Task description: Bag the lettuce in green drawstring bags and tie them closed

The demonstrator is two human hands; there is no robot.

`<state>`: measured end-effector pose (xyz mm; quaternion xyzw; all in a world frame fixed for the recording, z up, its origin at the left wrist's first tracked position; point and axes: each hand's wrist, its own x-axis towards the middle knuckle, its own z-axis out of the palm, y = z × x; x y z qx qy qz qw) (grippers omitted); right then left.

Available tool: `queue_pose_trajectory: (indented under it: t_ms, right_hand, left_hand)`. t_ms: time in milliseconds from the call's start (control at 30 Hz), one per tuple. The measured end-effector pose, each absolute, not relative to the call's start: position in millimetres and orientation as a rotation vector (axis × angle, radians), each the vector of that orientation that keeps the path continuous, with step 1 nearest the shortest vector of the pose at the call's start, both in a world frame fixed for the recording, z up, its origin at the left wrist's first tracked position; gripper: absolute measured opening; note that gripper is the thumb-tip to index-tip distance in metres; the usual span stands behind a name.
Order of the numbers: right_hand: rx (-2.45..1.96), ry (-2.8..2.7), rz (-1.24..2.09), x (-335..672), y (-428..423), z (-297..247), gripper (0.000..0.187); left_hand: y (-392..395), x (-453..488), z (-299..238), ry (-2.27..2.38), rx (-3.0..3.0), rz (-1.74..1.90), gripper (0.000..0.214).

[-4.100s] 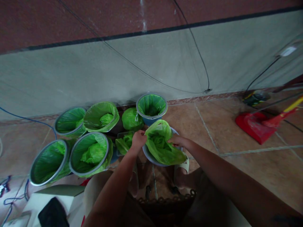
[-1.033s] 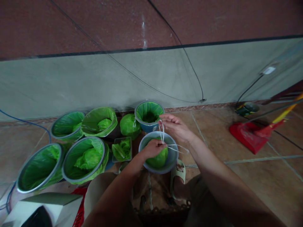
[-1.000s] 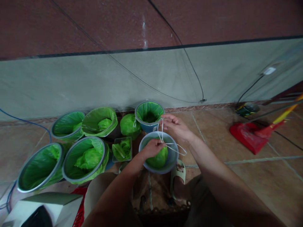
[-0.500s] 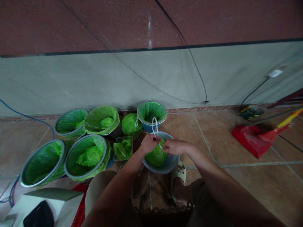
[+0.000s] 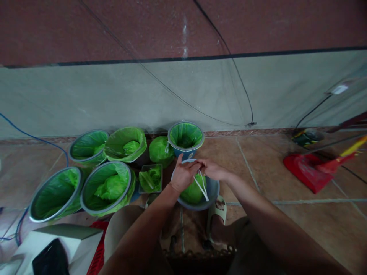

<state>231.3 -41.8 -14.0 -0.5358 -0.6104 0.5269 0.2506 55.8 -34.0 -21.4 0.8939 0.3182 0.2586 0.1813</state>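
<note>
Shows left hand [image 5: 183,176] and right hand [image 5: 214,170] meeting fingertip to fingertip, both pinching a white string [image 5: 203,188]. Just beneath them, green bag [image 5: 192,194] inside blue bowl [image 5: 215,190]. Off beyond the left hand, green-lined bowls [image 5: 83,193].

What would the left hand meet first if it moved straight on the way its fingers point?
Probably the right hand, whose fingers touch the left hand at the white strings. Behind stands the small blue bin, though depth is unclear.

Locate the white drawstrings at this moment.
Head view, centre: the white drawstrings run from the left hand and right hand down over the green bag in the nearest bin.
</note>
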Motion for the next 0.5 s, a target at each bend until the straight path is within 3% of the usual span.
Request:
queue_pose_trajectory:
  t_ms: [100, 200, 500]
  right_hand:
    - [-1.42, -1.515, 1.602, 232, -42, -9, 0.031]
    - [-1.439, -1.421, 1.659, 233, -45, -8, 0.024]
    - [-1.614, -1.341, 1.449, 233, -41, -15, 0.019]
  left_hand:
    - [-34, 56, -23, 0.943, 2.452, 0.88, 0.024]
    - [-33, 56, -25, 1.026, 2.423, 0.946, 0.023]
    - [-30, 60, -40, 1.09, 2.303, 0.853, 0.024]
